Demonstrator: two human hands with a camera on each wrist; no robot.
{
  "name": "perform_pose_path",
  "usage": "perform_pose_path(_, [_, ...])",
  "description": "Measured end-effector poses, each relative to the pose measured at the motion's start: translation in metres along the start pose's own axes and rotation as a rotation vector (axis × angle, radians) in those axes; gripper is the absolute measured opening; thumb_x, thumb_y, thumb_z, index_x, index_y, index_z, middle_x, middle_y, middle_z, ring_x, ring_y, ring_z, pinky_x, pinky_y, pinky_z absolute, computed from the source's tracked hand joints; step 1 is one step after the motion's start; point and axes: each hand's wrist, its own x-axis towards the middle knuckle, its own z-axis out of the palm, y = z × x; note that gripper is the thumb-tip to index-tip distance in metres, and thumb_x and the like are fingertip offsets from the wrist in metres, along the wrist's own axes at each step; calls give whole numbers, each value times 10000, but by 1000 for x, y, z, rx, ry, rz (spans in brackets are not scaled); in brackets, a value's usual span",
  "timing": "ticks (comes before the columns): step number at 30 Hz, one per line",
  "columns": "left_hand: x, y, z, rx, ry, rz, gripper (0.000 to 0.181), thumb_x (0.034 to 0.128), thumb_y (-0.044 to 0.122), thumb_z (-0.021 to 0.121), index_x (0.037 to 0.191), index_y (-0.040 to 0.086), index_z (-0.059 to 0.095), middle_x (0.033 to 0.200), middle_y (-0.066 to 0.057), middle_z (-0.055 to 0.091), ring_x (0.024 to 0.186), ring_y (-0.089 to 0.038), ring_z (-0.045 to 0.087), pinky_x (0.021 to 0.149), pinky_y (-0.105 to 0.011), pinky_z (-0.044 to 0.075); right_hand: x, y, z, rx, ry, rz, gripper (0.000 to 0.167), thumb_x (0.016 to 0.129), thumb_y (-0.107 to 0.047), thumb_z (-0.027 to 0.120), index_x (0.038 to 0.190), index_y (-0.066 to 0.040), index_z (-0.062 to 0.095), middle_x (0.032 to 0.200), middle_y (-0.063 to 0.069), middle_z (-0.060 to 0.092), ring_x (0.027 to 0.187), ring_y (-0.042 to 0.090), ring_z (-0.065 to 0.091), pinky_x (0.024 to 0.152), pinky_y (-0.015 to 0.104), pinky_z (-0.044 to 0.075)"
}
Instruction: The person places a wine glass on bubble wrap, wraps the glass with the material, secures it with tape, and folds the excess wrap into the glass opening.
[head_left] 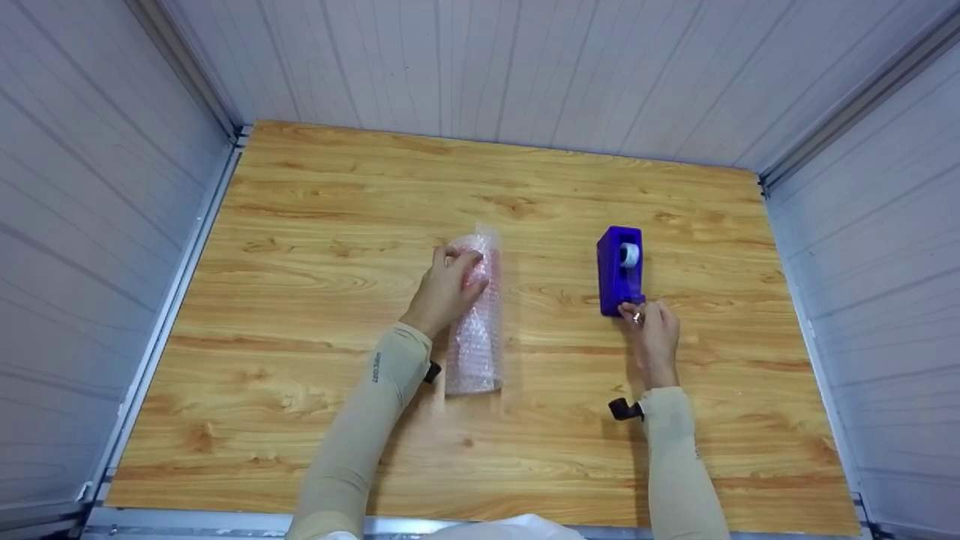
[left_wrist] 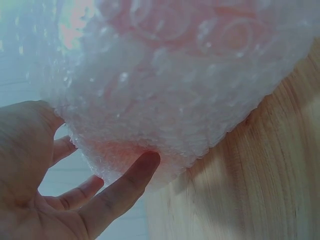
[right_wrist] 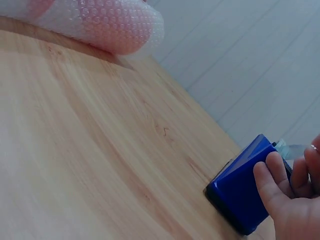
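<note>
A roll-shaped bundle in bubble wrap (head_left: 475, 345), pinkish through the plastic, lies lengthwise on the wooden table. My left hand (head_left: 446, 291) rests on its far half, thumb and fingers spread apart. In the left wrist view one fingertip touches the bubble wrap (left_wrist: 145, 90); the thumb's tip is hidden. To the right stands a blue tape dispenser (head_left: 615, 274) with a roll of clear tape (head_left: 630, 255). My right hand (head_left: 654, 334) is at its near end, pinching the tape's end. A short strip of tape (right_wrist: 295, 151) runs from the dispenser to my fingers.
Pale panel walls enclose the wooden table (head_left: 315, 420) at the back (head_left: 480, 67) and on both sides. Table surface lies between the bundle and the dispenser. A small black camera mount (head_left: 624, 409) sticks out from the right wrist.
</note>
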Motion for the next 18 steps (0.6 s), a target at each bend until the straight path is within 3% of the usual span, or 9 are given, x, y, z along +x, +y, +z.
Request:
perform_pose_path(3, [0,0,0,3,7,3,412,982,292,660,1356,148,567,1337,-178,395,917,-290,585,810,-430,529,-1,3,-1,9,-1,29,255,986,34,366,734,48,401,859,180,543,847,271,671,938,417,519])
perform_pose_path(7, [0,-1,1,7,14,13,404,980,285,663,1348,141,575,1329,-182,402,889,-278,581,797,-422,527,-4,11,-5,-13,25,141,221,1010,-4,388,806,70,427,983,214,565,917,290,666,973,410,494])
perform_pose_path(12, [0,-1,1,1,16,15,413,980,290,663,1356,145,572,1328,-179,403,838,-260,576,764,-409,525,-5,19,-8,-68,50,176,192,1024,-31,432,882,97,456,901,218,609,889,316,677,928,432,522])
perform_pose_path(18, [-1,0,0,4,17,31,430,978,282,668,1366,128,562,1322,-187,399,819,-250,568,754,-396,525,-2,20,-3,-119,77,201,139,999,-19,469,888,64,454,775,148,562,683,260,664,765,424,584])
